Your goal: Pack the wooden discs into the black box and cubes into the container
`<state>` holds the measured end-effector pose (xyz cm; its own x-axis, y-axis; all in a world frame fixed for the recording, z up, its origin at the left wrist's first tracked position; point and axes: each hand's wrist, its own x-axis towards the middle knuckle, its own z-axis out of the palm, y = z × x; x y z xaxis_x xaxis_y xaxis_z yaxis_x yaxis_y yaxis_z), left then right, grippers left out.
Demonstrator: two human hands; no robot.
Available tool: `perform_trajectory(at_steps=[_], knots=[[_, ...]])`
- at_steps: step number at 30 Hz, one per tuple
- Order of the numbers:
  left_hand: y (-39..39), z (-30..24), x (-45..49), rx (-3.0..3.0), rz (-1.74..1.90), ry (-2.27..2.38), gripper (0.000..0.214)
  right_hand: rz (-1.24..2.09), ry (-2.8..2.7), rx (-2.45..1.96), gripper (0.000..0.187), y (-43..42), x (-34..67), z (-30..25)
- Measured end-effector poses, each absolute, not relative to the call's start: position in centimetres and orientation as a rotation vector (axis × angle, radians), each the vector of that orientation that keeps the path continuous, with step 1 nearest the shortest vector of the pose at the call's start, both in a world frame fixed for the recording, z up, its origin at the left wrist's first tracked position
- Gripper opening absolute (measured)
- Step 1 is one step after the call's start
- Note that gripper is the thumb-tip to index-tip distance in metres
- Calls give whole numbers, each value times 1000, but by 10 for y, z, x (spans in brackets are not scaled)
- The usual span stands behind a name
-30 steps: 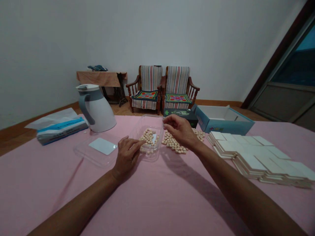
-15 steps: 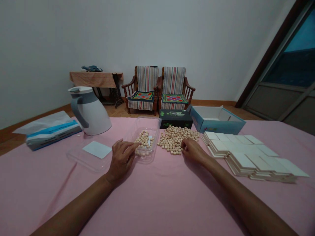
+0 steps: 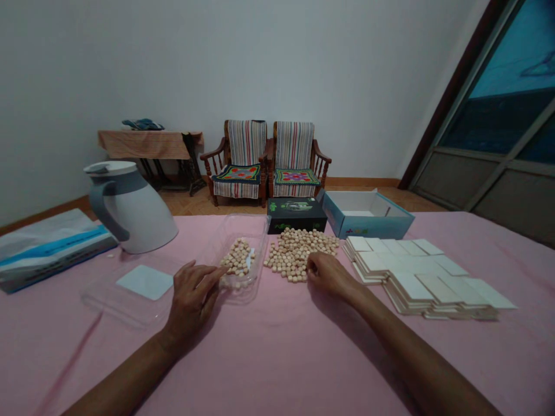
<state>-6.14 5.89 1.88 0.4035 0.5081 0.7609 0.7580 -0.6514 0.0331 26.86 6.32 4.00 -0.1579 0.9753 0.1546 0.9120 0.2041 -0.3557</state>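
My left hand rests at the near left side of a clear plastic container, its fingers stretched out and the index fingertip at the rim. Inside the container lies a heap of small rounded wooden beads with a white label partly showing. To its right a larger pile of the same wooden beads spreads over the cloth. My right hand is at the near right edge of that pile, fingers curled together in a pinch. Whatever is between those fingertips is hidden.
On the left are a clear lid with a white label, a white and grey jug and a tissue pack. Behind the pile stand a black box and a blue open box. Stacked thin wooden boards lie right.
The view has turned a little to the right, so everything sits farther left in the picture. Both hands keep nearly the same places beside the container and the pile.
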Motion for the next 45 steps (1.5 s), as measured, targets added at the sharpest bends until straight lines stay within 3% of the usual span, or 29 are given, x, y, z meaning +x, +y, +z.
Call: perform_trajectory(at_steps=[7, 11, 21, 28, 33, 38, 45], knots=[[60, 19, -62, -2344, -1096, -1092, 34, 277, -2023, -1227, 6, 82, 209, 108], [58, 21, -61, -2337, -1097, -1098, 33, 289, -1965, -1103, 11, 86, 193, 121], [60, 21, -62, -2341, -1070, -1067, 37, 127, -1819, -1496, 25, 81, 281, 19], [41, 49, -47, -2305, -1065, -944, 66, 65, -1937, -1361, 35, 71, 271, -9], [4, 53, 7, -2723, -924, -781, 54, 65, -1980, -1267, 32, 68, 271, -19], [-1, 28, 70, -2859, -853, -1167, 60, 143, -1787, -1250, 22, 66, 273, -16], [62, 29, 120, -2639, -566, -1798, 58, 245, -1515, -1418, 22, 72, 282, -14]])
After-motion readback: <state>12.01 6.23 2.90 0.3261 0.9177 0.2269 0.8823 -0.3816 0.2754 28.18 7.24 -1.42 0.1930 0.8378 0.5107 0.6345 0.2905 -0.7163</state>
